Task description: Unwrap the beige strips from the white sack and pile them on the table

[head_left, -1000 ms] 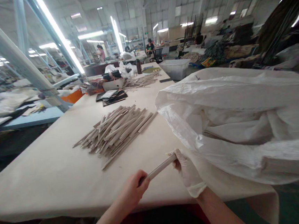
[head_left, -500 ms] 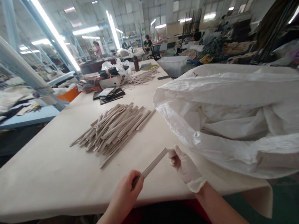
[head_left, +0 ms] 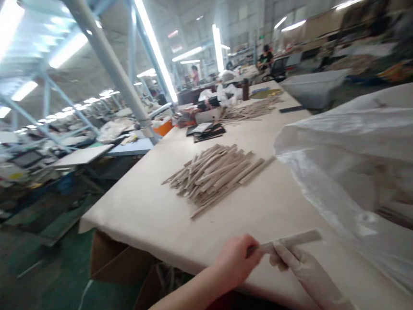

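A flat grey-beige strip [head_left: 304, 237] is stretched between my two hands above the table's near edge. My bare left hand [head_left: 235, 262] pinches its left end. My right hand [head_left: 295, 263], in a pale thin glove, grips it close beside the left, with thumb and fingers closed round it; the free end sticks out to the right. Beyond my hands, a loose pile of similar strips [head_left: 215, 173] lies on the cream-covered table [head_left: 135, 212]. The strip's material cannot be made out.
A large white plastic sack [head_left: 340, 162] lies open at the right. Farther back are dark flat pieces [head_left: 206, 132], more strips [head_left: 249, 110] and a translucent bin [head_left: 312, 88]. Cardboard boxes [head_left: 116, 259] stand under the table's left edge. A person [head_left: 266, 58] is in the far background.
My view has swung to the left. The right hand has come closer to the left along the strip, whose far end now extends past the glove. The pile looks the same.
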